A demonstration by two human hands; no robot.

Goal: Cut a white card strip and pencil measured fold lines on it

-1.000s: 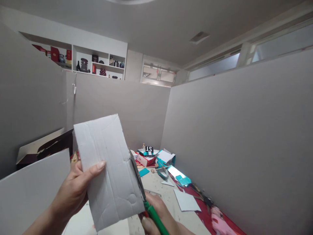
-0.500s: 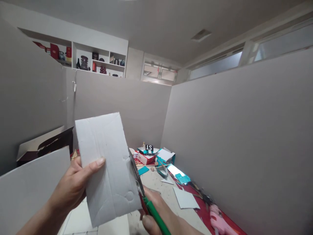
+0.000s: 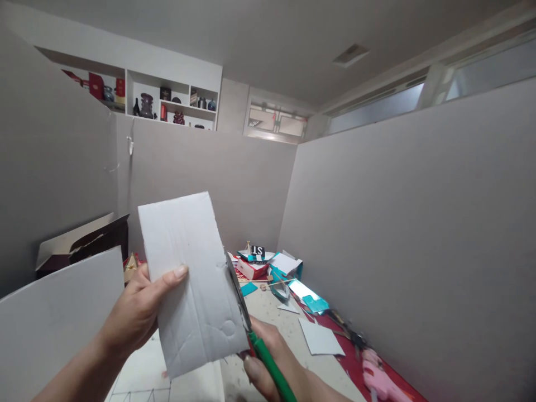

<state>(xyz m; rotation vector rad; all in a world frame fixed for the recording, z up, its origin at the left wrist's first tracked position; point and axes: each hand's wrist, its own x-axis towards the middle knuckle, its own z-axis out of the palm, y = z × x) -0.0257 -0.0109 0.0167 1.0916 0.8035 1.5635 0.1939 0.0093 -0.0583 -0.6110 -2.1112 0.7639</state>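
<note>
My left hand (image 3: pixel 140 304) pinches a creased white cardboard piece (image 3: pixel 192 290) by its left edge, thumb flat across the front and fingers behind. The piece is held up and tilted over the table. My right hand (image 3: pixel 276 354) grips green-handled scissors (image 3: pixel 268 357), whose dark blades lie along the right edge of the cardboard. One blade is partly hidden behind the piece. A larger white board (image 3: pixel 62 312) stands at the left, beside my left forearm.
Boxes and scraps, including a teal piece (image 3: pixel 249 288) and a white square (image 3: pixel 321 336), lie on the pale tabletop (image 3: pixel 288 324). A pink glue gun (image 3: pixel 379 374) rests on red cloth at right. Grey partitions (image 3: pixel 397 223) enclose the table; dark folded cardboard (image 3: pixel 100 240) leans at left.
The cardboard and both hands appear slightly farther right, along with a small shift of the whole view. The scissors stay against the cardboard's right edge.
</note>
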